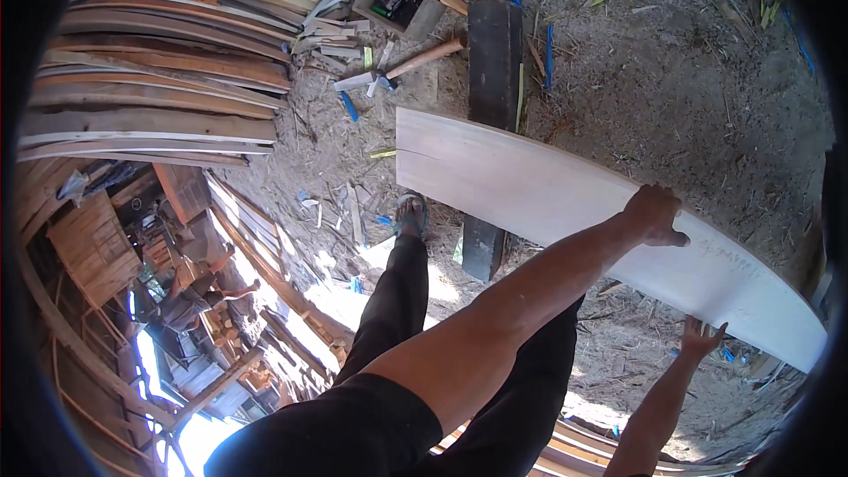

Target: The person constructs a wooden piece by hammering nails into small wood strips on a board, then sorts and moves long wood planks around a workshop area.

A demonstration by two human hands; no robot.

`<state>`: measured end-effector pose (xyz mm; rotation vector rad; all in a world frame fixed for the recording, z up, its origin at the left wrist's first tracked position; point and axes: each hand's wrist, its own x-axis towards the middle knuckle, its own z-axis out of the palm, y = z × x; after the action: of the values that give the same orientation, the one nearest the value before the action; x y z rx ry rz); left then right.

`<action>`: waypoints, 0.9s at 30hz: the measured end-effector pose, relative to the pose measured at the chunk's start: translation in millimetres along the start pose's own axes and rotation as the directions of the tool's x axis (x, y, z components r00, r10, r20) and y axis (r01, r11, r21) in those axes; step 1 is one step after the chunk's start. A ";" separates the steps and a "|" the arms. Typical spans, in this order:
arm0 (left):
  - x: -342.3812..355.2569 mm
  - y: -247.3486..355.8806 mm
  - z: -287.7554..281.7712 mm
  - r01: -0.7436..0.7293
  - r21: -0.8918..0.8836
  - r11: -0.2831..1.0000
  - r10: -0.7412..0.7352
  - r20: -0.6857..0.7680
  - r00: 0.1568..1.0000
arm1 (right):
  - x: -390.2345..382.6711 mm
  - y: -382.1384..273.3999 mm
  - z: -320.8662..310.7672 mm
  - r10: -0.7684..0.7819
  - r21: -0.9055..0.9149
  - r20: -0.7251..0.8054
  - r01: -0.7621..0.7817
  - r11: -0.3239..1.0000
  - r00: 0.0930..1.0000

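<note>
A long, pale wooden board (539, 181) lies across a dark beam (493, 62) on the ground. Its left end is cut straight, and its far edge curves down to a narrow right end. My left hand (655, 215) grips the far edge, thumb on the top face and fingers bent over the rim. On the opposite side, my right hand (700, 338) holds the near edge from below, its fingertips partly hidden by the board. Faint marks show on the board's face near the hands.
Stacked planks (168, 97) fill the upper left. A wooden-handled tool (428, 57) with a grey head lies near a box (397, 7) of small items. My sandalled foot (412, 212) stands by the board's left end. Another person (190, 300) is at lower left. Wood scraps litter the ground.
</note>
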<state>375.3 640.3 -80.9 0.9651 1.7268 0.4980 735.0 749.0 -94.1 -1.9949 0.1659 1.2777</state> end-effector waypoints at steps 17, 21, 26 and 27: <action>-526.9 -465.9 -122.1 0.536 -0.436 0.723 -0.686 -0.363 0.630 | -256.3 140.4 -109.1 0.083 -0.558 0.703 0.620 -0.552 0.706; -600.7 -526.8 -209.4 0.128 -0.868 0.480 -0.839 -0.411 0.357 | -384.6 251.4 19.6 0.254 -0.407 0.710 0.677 -0.613 0.657; -605.2 -557.3 -222.3 -0.271 -0.958 0.089 -0.929 -0.178 0.325 | -488.4 424.1 183.2 0.454 -0.090 0.793 0.815 -0.572 0.406; -589.7 -538.7 -215.2 -0.325 -0.945 0.028 -0.932 -0.142 0.332 | -513.4 464.9 205.6 0.534 0.038 0.801 0.868 -0.495 0.269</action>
<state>55.7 -121.8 -44.9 -1.2068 1.7079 1.6802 111.2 411.4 43.3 -0.9748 -3.3165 1.4149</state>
